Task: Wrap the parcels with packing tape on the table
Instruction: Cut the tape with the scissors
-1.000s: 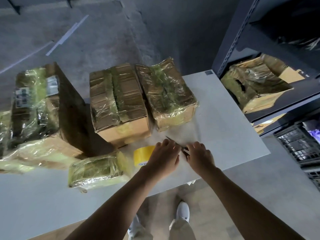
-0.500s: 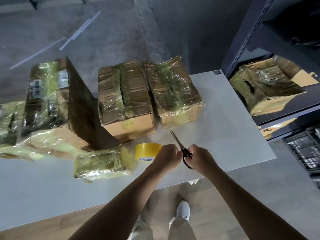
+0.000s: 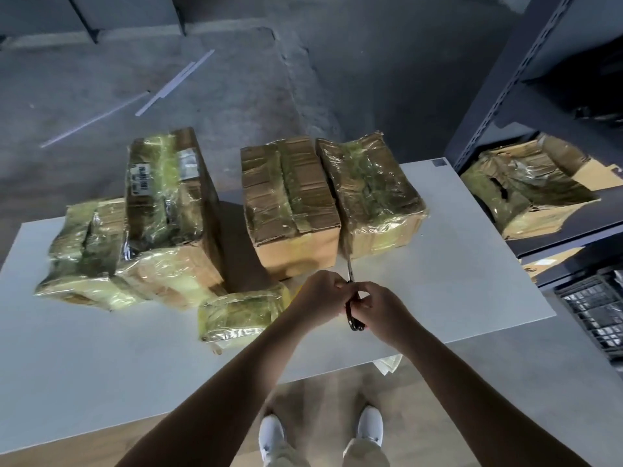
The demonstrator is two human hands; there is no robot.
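a white table (image 3: 455, 291) holds tape-wrapped parcels: a tall parcel (image 3: 165, 210) at the left, a part-taped cardboard box (image 3: 290, 203) beside a fully wrapped box (image 3: 371, 193) at the back, and a small flat parcel (image 3: 241, 315) nearer the front. the right hand (image 3: 381, 308) grips black scissors (image 3: 354, 318) by the handles. the left hand (image 3: 320, 298) curls at the pivot, and i cannot tell whether it holds anything.

Five taped parcels (image 3: 290, 203) sit on one table (image 3: 455, 281), a sixth parcel (image 3: 526, 187) on one shelf rack (image 3: 488, 106) at right; one left hand (image 3: 317, 298), one right hand (image 3: 382, 308), one scissors (image 3: 353, 320), two shoes (image 3: 271, 433).
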